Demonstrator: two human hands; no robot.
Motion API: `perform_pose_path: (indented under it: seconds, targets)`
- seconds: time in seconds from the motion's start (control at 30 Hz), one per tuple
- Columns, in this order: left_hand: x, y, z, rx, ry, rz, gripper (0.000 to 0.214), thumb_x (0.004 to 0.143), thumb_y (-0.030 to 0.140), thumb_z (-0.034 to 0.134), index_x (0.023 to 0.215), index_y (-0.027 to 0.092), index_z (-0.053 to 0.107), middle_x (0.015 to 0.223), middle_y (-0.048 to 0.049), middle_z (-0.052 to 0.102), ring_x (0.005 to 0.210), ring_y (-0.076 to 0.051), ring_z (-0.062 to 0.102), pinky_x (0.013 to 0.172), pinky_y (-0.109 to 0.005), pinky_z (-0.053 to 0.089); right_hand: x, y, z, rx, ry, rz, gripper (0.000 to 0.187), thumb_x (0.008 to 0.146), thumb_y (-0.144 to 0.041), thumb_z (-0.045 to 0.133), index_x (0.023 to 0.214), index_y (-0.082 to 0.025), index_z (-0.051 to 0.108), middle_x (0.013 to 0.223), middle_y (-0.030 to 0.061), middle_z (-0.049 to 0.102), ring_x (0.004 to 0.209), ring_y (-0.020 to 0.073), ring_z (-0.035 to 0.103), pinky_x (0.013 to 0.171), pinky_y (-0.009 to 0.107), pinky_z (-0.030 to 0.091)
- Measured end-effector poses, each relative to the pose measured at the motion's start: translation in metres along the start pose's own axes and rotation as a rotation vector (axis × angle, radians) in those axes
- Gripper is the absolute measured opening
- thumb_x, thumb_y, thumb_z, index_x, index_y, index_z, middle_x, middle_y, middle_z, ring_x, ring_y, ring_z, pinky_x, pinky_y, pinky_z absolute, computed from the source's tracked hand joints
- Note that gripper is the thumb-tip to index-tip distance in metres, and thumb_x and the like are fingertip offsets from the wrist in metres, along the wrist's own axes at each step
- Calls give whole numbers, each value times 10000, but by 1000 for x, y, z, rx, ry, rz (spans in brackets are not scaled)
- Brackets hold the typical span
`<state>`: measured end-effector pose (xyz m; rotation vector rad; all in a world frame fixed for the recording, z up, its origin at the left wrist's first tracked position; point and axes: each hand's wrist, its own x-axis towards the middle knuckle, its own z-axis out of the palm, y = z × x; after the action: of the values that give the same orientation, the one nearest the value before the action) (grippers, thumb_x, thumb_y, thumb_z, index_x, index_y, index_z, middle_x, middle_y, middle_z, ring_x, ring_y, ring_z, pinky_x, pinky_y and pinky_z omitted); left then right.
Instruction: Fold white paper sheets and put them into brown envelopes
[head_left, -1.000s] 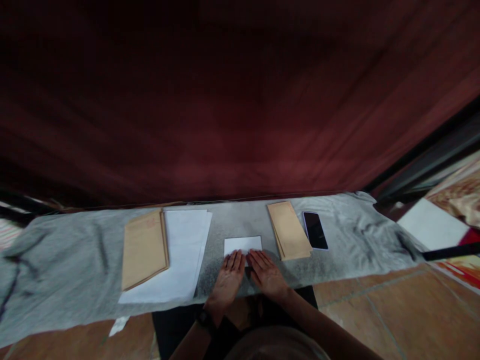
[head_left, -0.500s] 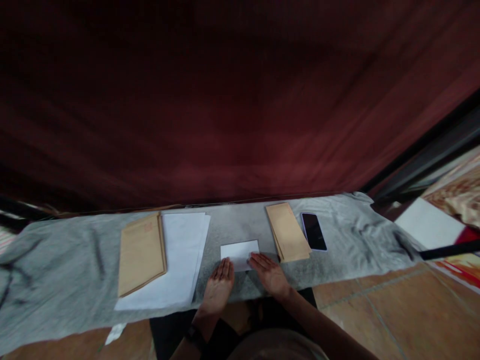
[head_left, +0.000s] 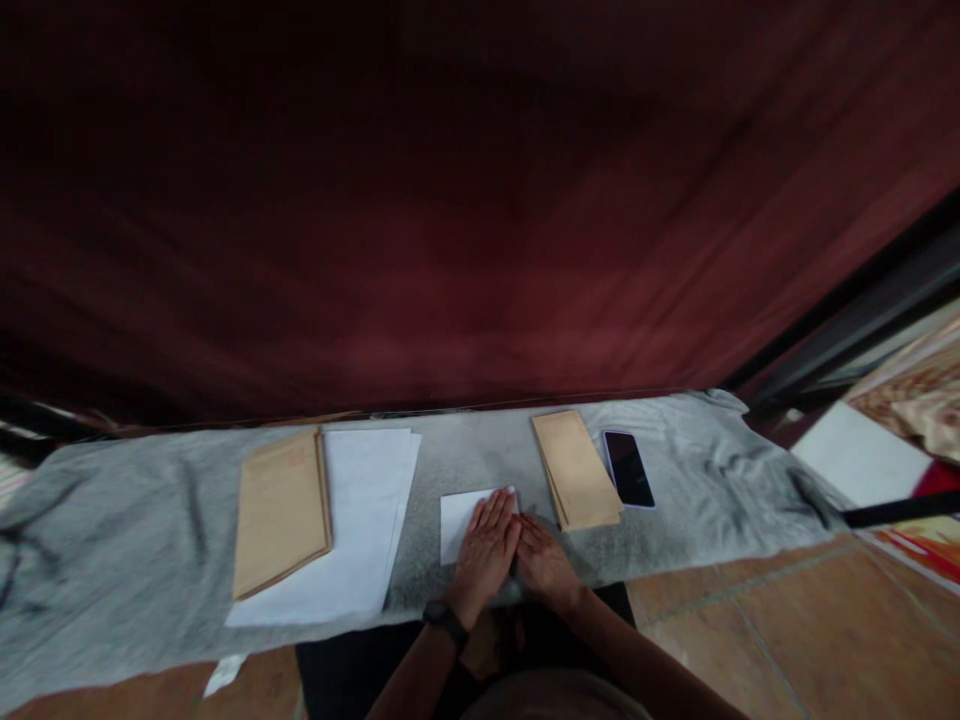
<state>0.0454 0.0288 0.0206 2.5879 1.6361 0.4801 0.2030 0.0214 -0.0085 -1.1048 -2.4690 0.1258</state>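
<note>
A small folded white sheet of paper (head_left: pixel 454 522) lies on the grey cloth in front of me. My left hand (head_left: pixel 484 552) rests flat across the right half of this paper, fingers stretched toward its far right corner and covering much of it. Close against it, my right hand (head_left: pixel 547 568) lies low at the paper's right edge with its fingers extended, their tips meeting the left hand. Whether the right fingertips press on the paper's edge is hidden. To the right is a stack of brown envelopes (head_left: pixel 577 470), partly fanned.
A phone (head_left: pixel 629 468) lies right of the envelopes. On the left, larger brown envelopes (head_left: pixel 281 510) rest on large white sheets (head_left: pixel 367 500). The grey cloth (head_left: pixel 150 540) covers the long surface. Behind it hangs a dark red curtain (head_left: pixel 450 250). A white scrap (head_left: pixel 224 674) is on the tiled floor.
My left hand has moved right across the paper, from its near left edge to its right half. The right hand has shifted slightly right and down, to the paper's edge.
</note>
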Motion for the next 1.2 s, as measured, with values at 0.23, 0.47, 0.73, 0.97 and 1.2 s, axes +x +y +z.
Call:
perform_pose_path:
  seconds: [0.23,0.47,0.73,0.97,1.2]
  targets:
    - [-7,-24,-2,66,54,-52,527,1039,345,350,1534,161,365,1566,-104,454,1464,-223,392,1185,-464,367,1,0,-9,5,-11,-27,478,888,-89,538,1358,-154,596,1336,118,663,1274,216,587,1117,413,482]
    - [-38,-45,-16,112,17,-11,597,1019,444,407,1536,151,360,1585,-122,419,1486,-243,352,1199,-467,330,0,2,-14,65,-20,-19,452,916,-78,500,1344,-176,609,1424,81,606,1304,197,568,1133,403,469]
    - [-57,-53,-18,113,39,59,604,950,376,514,1512,173,423,1585,-117,418,1474,-275,373,1206,-469,295,-1,3,-15,113,-11,-2,495,891,-53,526,1357,-198,604,1428,83,601,1298,212,577,1120,429,485]
    - [-63,-60,-12,83,10,-11,614,894,163,475,1506,162,426,1562,-93,461,1444,-225,426,1170,-400,382,-2,2,-19,76,-21,34,527,911,-70,517,1422,-194,552,1469,85,562,1340,218,539,1161,443,437]
    - [-76,-67,-14,113,88,-41,643,964,304,460,1561,119,307,1561,-148,449,1451,-260,414,1158,-421,399,-6,0,-22,-6,-22,68,552,928,-96,517,1472,-184,500,1506,83,522,1378,218,497,1177,430,407]
